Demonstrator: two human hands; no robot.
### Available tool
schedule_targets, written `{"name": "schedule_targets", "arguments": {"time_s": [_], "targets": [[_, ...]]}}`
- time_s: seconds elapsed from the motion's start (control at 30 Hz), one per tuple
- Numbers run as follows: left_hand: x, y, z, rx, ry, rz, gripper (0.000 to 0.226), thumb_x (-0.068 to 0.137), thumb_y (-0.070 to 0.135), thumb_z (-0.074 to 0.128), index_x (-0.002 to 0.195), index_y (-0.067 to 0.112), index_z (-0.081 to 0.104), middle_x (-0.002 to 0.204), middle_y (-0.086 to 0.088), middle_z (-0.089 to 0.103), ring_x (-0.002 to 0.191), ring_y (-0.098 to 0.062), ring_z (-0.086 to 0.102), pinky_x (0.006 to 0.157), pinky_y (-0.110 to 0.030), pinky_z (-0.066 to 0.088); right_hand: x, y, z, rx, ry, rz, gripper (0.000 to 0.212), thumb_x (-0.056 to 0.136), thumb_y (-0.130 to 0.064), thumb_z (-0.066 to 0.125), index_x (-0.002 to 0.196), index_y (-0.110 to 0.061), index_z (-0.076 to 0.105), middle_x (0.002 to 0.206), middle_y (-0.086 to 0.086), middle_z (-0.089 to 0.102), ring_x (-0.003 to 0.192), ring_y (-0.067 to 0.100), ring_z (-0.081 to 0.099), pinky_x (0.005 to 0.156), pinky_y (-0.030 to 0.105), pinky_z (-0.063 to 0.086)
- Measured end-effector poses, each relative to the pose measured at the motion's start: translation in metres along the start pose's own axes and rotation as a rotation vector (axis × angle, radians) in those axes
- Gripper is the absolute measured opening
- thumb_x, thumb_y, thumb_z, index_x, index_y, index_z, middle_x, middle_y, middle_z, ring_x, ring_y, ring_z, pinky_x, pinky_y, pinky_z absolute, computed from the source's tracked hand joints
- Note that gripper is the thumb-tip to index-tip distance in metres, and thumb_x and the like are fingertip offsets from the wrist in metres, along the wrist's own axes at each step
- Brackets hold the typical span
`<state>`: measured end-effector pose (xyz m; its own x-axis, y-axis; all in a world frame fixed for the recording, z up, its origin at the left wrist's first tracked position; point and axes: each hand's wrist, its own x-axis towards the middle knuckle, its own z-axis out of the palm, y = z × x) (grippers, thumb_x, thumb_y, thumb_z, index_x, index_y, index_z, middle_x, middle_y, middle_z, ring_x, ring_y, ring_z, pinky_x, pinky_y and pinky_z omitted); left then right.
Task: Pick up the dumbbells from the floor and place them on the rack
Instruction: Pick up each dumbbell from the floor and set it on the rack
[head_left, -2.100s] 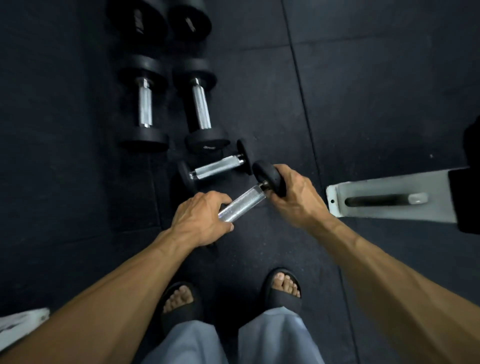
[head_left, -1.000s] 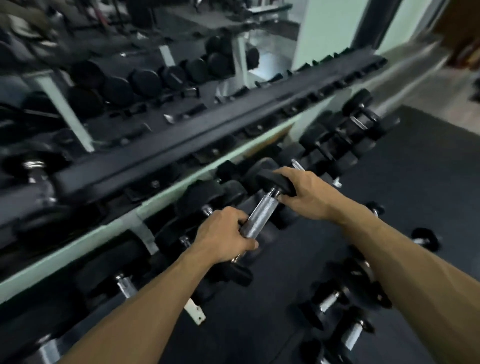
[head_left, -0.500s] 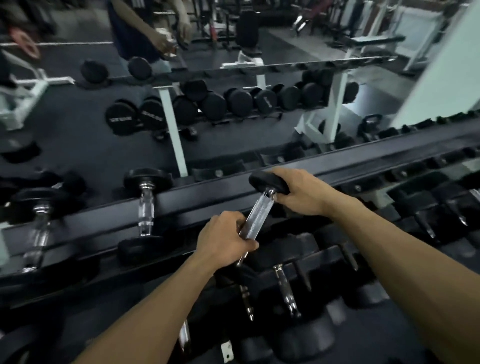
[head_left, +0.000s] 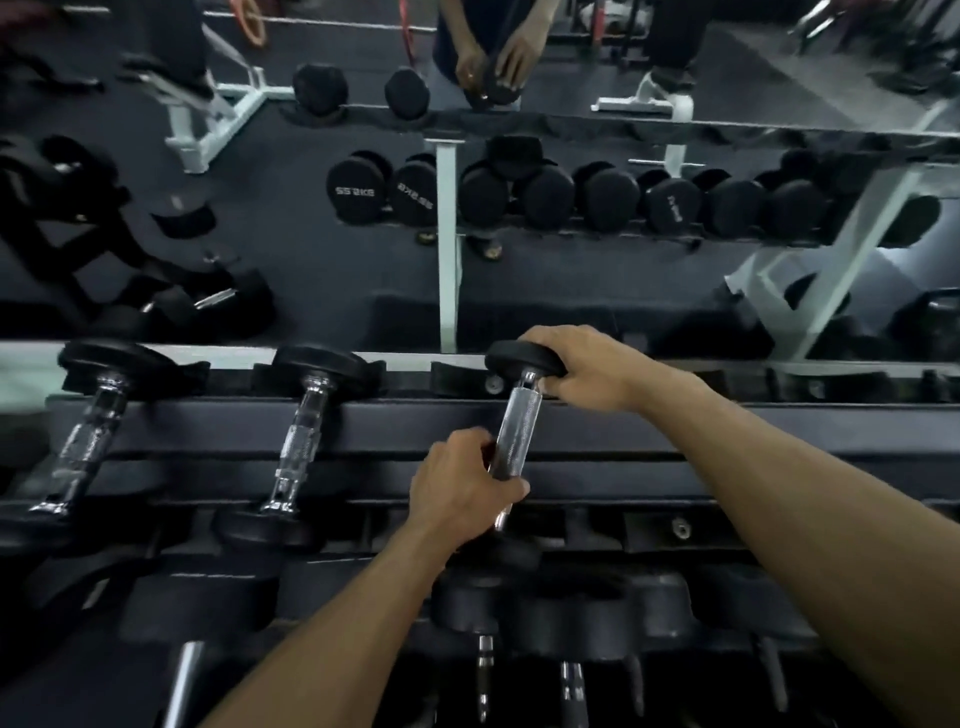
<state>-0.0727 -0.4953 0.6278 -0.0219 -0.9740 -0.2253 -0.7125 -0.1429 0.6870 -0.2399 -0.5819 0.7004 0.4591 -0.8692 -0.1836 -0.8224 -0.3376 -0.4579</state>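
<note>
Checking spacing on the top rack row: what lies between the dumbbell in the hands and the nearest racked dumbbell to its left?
In the head view, only bare black rack rail lies between the held dumbbell and the racked dumbbell.

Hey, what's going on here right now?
A person is setting a small dumbbell onto the top tier of a rack. The left hand grips its chrome handle, and the right hand holds the far head. Two similar dumbbells already sit to the left.

dumbbell (head_left: 514, 431) on rack (head_left: 675, 415) | two dumbbells (head_left: 298, 436) left
</note>
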Motion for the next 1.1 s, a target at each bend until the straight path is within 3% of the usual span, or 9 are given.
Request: {"name": "schedule_targets", "arguments": {"time_s": [0.37,0.5,0.63,0.87,1.0,1.1], "targets": [[0.015,-0.014,0.007,-0.016,-0.013,-0.025,0.033,0.067,0.04,0.081,0.063,0.026,0.052,0.062,0.006,0.059,0.059,-0.012,0.057,0.061,-0.036,0.05,0.032,0.024,0.015,0.053,-0.075,0.011,0.028,0.084,-0.017,0.06,0.109,-0.03,0.058,0.094,-0.004,0.067,0.088,0.018,0.063,0.083,0.042,0.052],[0.011,-0.011,0.004,0.046,-0.005,-0.021,0.028,0.068,0.045,0.079,0.08,0.027,0.061,0.075,0.01,0.065,0.072,-0.011,0.062,0.068,-0.036,0.054,0.03,0.024,0.017,0.068,-0.042,0.039,0.028,0.082,-0.017,0.065,0.108,-0.027,0.06,0.093,-0.002,0.068,0.087,0.02,0.063,0.082,0.041,0.053],[0.003,-0.004,-0.002,0.093,0.011,-0.017,0.041,0.075,0.046,0.076,0.109,0.026,0.065,0.089,0.016,0.061,0.09,-0.011,0.063,0.082,-0.035,0.053,0.022,0.023,0.017,0.044,-0.011,0.088,0.034,0.083,-0.021,0.067,0.116,-0.025,0.057,0.1,0.001,0.067,0.092,0.021,0.062,0.081,0.036,0.051],[-0.016,0.005,-0.009,0.251,0.064,0.064,0.054,0.083,0.059,0.061,0.124,0.024,0.059,0.111,0.005,0.065,0.099,-0.013,0.061,0.082,-0.032,0.051,-0.009,0.02,0.001,0.06,0.05,0.185,0.065,0.085,-0.031,0.069,0.142,-0.016,0.041,0.137,0.01,0.052,0.124,0.025,0.051,0.1,0.032,0.04],[-0.031,0.009,-0.013,0.298,0.098,0.151,0.048,0.086,0.055,0.059,0.124,0.026,0.057,0.106,0.006,0.057,0.088,-0.012,0.057,0.074,-0.028,0.046,-0.037,0.019,-0.002,0.027,0.091,0.253,0.066,0.085,-0.035,0.067,0.143,-0.018,0.041,0.138,0.011,0.05,0.126,0.026,0.049,0.103,0.035,0.041],[-0.045,0.011,-0.014,0.354,0.04,0.245,0.045,0.089,0.052,0.055,0.125,0.025,0.055,0.11,0.006,0.057,0.092,-0.014,0.059,0.077,-0.032,0.05,-0.064,0.011,0.003,-0.01,0.114,0.299,0.065,0.086,-0.036,0.065,0.143,-0.016,0.04,0.134,0.013,0.052,0.123,0.028,0.051,0.103,0.038,0.042]]}}
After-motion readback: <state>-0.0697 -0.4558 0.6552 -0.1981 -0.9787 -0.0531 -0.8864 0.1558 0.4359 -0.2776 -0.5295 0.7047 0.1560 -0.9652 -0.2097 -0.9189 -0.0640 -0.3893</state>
